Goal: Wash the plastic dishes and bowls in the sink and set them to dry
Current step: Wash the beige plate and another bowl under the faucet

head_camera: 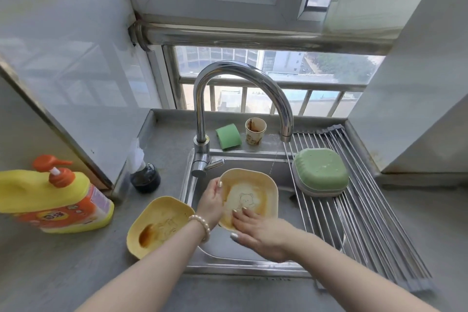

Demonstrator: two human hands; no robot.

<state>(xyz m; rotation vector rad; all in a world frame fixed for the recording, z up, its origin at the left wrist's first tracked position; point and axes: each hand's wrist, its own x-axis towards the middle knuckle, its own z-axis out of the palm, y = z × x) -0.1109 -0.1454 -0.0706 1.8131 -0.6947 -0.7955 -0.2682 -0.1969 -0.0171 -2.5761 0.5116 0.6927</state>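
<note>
Yellow plastic bowl (pixel 249 192), square with rounded corners and a bear outline on its bottom, is held tilted over the sink (pixel 283 185), its inside facing the camera. The left hand (pixel 211 201) grips its left rim, thumb hooked over the edge and fingers curled behind. The right hand (pixel 258 232) lies with straight fingers pressed flat against the bowl's inner face, just below the bear; brown residue rings the pale centre there.

From the sink's back edge rises a tall curved steel faucet (pixel 243 83), its spout ending above the sink's right part, where a thin stream of water (pixel 274 159) falls just right of the held bowl without clearly hitting it. A roll-up metal drying rack (pixel 354 210) covers the right side of the sink, and on it, upside down, sits a green bowl (pixel 321 172) stacked over a pale one.

Left of the sink, on the grey counter (pixel 76 261), a second yellow bowl (pixel 158 228) lies open side up with brown stains and a dark puddle inside; the left forearm, with a bead bracelet (pixel 201 225) at the wrist, crosses over its right corner. Farther left of the sink stands a yellow detergent bottle (pixel 55 202) with an orange pump. A dark round jar (pixel 145 177) sits by the sink's left back corner. Behind the sink, on the ledge, a green sponge (pixel 228 136) stands beside a stained paper cup (pixel 255 131).
</note>
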